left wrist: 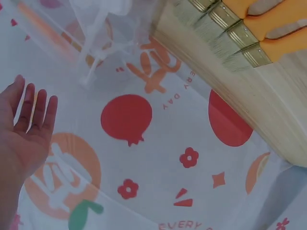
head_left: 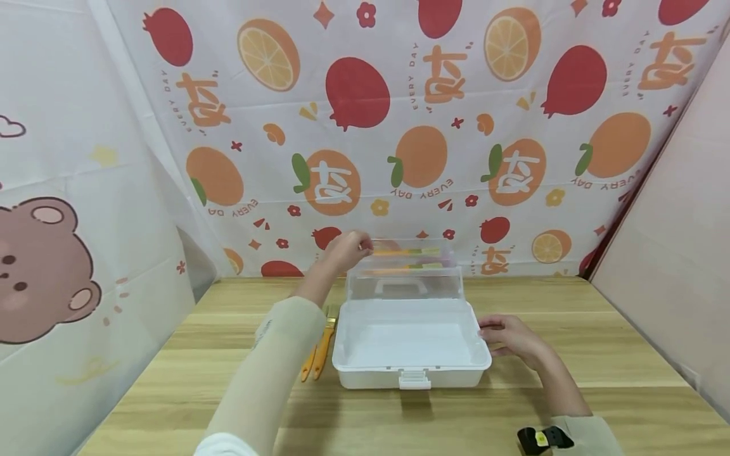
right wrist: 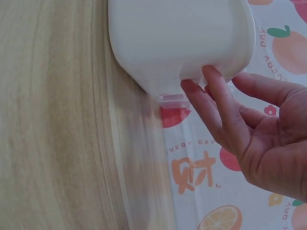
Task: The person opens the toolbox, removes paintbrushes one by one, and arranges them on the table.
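A white plastic storage box [head_left: 410,373] stands with its translucent lid [head_left: 365,286] raised at the back. Orange-handled brushes show in the clear tray [head_left: 445,243] above the lid. My left hand [head_left: 345,251] is at the left end of that tray. In the left wrist view its fingers [left wrist: 41,108] are extended, nothing between them, and the thumb is hidden. At the box's right end, my right hand [head_left: 516,339] touches the outer wall just under the rim. Its fingertips [right wrist: 192,86] rest there fairly straight in the right wrist view.
Orange-handled paintbrushes [head_left: 324,348] lie on the wooden table [head_left: 570,367] left of the box, close to the left forearm. In the left wrist view several bristle heads [left wrist: 244,45] line up. A fruit-print cloth [head_left: 365,158] hangs behind the table.
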Demonstrator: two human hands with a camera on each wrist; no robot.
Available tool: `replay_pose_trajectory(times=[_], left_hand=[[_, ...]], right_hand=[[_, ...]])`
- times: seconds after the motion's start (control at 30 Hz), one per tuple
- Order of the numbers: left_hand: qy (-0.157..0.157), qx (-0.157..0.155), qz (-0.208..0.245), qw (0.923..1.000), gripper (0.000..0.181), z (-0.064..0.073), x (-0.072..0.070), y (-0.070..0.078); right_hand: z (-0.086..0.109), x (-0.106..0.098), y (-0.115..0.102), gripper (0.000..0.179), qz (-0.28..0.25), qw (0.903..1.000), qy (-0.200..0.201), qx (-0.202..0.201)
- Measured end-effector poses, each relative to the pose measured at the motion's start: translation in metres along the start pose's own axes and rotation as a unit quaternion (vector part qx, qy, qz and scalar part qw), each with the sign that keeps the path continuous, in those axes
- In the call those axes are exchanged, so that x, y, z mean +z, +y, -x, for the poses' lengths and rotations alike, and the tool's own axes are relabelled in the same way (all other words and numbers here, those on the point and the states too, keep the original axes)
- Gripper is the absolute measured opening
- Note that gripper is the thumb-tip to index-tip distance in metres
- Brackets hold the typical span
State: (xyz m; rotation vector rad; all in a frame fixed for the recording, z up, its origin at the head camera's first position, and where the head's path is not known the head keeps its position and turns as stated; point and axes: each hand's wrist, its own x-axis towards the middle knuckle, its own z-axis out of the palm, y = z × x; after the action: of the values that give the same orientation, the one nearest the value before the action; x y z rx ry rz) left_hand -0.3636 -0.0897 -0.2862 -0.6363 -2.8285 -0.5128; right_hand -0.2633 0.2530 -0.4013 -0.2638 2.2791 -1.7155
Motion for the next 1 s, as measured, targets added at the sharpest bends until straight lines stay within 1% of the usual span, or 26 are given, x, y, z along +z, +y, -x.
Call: replay_pose_trajectory(times=[0.17,0.33,0.37,0.43,0.57,0.6,0.77,0.83,0.93,1.0], left_hand=[[-0.024,0.002,-0.018,0.9995,0.008,-0.019,0.011,0.007],[-0.061,0.033,-0.016,0.9974,0.008,-0.038,0.023,0.014],[-0.057,0.051,-0.014,0.9970,0.007,-0.045,0.031,0.009],[-0.070,0.053,-0.019,0.9959,0.006,-0.049,0.034,0.013],[-0.077,0.047,-0.022,0.9957,0.009,-0.050,0.037,0.020],[-0.086,0.031,-0.027,0.9954,0.008,-0.045,0.033,0.027],[-0.073,0.029,-0.033,0.9963,0.012,-0.042,0.038,0.025],[-0.072,0.035,-0.021,0.9966,0.012,-0.042,0.041,0.023],[-0.073,0.025,0.003,0.9970,0.009,-0.042,0.044,0.021],[-0.075,0.009,0.015,0.9970,0.007,-0.041,0.046,0.021]], right_hand=[[-0.001,-0.001,0.000,0.044,0.000,1.0000,0.000,0.002],[0.001,-0.001,0.001,0.044,-0.001,1.0000,0.000,0.004],[0.001,-0.001,0.001,0.044,0.000,1.0000,-0.002,0.001],[0.001,-0.001,0.001,0.044,-0.002,1.0000,-0.004,0.000],[0.001,0.000,-0.001,0.044,-0.001,1.0000,-0.006,-0.002],[0.001,0.000,-0.001,0.044,-0.001,1.0000,-0.005,-0.002],[0.001,0.000,-0.002,0.044,0.001,1.0000,0.000,-0.004],[0.000,0.000,-0.001,0.043,0.001,1.0000,0.001,-0.004],[0.000,-0.001,-0.001,0.043,0.000,1.0000,0.001,-0.004],[0.000,-0.001,0.000,0.043,0.000,1.0000,0.002,-0.003]])
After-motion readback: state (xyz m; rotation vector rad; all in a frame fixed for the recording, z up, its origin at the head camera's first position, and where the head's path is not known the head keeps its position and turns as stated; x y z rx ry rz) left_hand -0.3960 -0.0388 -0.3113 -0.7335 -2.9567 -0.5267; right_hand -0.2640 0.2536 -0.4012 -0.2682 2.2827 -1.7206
